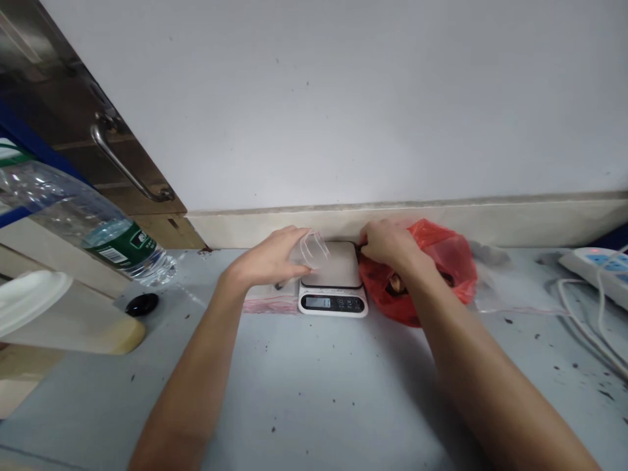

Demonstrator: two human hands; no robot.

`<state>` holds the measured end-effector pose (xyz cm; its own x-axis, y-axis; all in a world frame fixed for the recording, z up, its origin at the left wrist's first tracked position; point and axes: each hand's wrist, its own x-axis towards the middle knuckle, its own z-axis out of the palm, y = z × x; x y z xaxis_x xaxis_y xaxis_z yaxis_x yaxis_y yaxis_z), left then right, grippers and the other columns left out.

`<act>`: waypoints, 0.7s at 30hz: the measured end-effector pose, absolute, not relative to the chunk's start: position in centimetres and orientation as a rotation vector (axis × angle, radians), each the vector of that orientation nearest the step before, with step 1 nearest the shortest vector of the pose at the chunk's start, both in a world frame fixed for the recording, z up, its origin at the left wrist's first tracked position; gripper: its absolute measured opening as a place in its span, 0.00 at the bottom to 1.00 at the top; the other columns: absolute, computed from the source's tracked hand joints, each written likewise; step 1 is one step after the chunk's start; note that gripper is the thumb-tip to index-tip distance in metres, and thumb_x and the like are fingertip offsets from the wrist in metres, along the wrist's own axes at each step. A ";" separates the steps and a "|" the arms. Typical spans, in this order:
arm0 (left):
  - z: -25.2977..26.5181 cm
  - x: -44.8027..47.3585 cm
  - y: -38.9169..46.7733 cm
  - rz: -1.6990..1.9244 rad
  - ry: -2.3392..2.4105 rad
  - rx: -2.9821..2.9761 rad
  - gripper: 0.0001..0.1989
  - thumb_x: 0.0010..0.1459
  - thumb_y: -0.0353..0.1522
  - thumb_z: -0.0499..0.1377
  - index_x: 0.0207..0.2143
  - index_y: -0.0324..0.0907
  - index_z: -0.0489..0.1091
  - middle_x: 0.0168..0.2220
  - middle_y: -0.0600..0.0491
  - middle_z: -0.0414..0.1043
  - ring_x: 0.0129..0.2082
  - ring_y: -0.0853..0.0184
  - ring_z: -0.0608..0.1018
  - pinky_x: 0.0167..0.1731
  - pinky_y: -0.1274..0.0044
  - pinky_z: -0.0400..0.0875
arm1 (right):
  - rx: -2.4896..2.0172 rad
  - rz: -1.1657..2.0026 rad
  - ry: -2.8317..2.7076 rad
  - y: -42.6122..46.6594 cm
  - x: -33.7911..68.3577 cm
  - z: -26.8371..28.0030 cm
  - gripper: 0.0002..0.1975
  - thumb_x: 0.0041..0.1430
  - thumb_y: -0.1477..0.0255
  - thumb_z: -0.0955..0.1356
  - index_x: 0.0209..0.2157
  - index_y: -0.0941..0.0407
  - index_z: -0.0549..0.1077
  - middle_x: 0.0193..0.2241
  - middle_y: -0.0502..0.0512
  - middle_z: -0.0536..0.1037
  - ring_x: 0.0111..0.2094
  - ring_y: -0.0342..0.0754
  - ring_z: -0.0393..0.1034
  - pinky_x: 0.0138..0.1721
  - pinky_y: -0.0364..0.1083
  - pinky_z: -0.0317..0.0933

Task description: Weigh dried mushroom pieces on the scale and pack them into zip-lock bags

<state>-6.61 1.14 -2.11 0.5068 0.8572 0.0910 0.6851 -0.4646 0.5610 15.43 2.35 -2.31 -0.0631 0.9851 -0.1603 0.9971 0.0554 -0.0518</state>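
Note:
My left hand (277,258) grips a small clear plastic bag (314,252) by its mouth, thumb below and fingers above, above the left part of a kitchen scale (341,268). The scale's digits are too small to read. My right hand (385,243) is closed at the left rim of a red plastic bag (419,307), beside the scale. Something dark shows at its fingertips, but I cannot make out what it is. Brown pieces (396,283) lie inside the red bag, partly hidden by my right forearm.
Flat clear bags (269,302) lie left of the scale, and another clear bag (515,288) lies right of the red bag. A water bottle (112,229), a black cap (142,304) and a whitish container (73,314) stand left. A power strip (596,268) with white cables is at right.

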 end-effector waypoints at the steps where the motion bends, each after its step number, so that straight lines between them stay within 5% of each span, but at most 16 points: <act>1: -2.0 -6.5 1.1 0.479 1.261 2.304 0.23 0.50 0.38 0.65 0.50 0.47 0.77 0.52 0.45 0.79 0.50 0.52 0.82 0.48 0.69 0.76 | 2.107 -0.218 2.234 2.3 15.7 -1.9 0.18 0.57 0.84 0.64 0.43 0.61 0.83 0.43 0.71 0.84 0.45 0.61 0.80 0.33 0.47 0.64; 5: -1.3 -6.4 0.9 0.448 1.212 2.265 0.22 0.51 0.36 0.64 0.50 0.46 0.76 0.51 0.47 0.80 0.48 0.54 0.83 0.44 0.70 0.76 | 2.200 -0.353 2.628 1.7 16.6 -0.2 0.13 0.59 0.78 0.66 0.38 0.57 0.84 0.36 0.61 0.86 0.36 0.55 0.79 0.33 0.47 0.66; 9: -0.8 -6.6 0.5 0.497 1.172 2.129 0.25 0.56 0.40 0.64 0.56 0.46 0.73 0.44 0.49 0.83 0.39 0.57 0.84 0.36 0.71 0.76 | 1.750 -0.928 3.215 0.7 16.5 0.6 0.12 0.56 0.75 0.69 0.38 0.54 0.85 0.36 0.55 0.86 0.36 0.52 0.80 0.39 0.48 0.71; 12: -0.5 -7.0 0.4 0.620 1.067 2.120 0.30 0.56 0.44 0.68 0.59 0.45 0.71 0.52 0.47 0.80 0.52 0.55 0.81 0.48 0.68 0.76 | 1.493 -1.194 3.369 0.4 16.1 0.4 0.14 0.56 0.74 0.69 0.42 0.56 0.85 0.41 0.57 0.86 0.41 0.52 0.81 0.46 0.50 0.73; 15: -0.2 -7.2 0.3 0.675 0.956 2.062 0.30 0.58 0.44 0.68 0.60 0.45 0.70 0.54 0.47 0.80 0.58 0.53 0.78 0.57 0.64 0.72 | 1.528 -1.101 3.497 0.5 16.2 0.2 0.11 0.60 0.69 0.70 0.41 0.56 0.84 0.42 0.58 0.86 0.44 0.54 0.79 0.49 0.53 0.72; 21: 0.0 -7.2 0.3 0.809 0.776 1.875 0.30 0.55 0.46 0.72 0.57 0.45 0.72 0.60 0.45 0.76 0.64 0.51 0.74 0.62 0.62 0.68 | 1.156 -1.489 3.474 0.7 17.3 0.0 0.16 0.59 0.58 0.75 0.46 0.51 0.81 0.57 0.58 0.79 0.56 0.57 0.74 0.56 0.57 0.70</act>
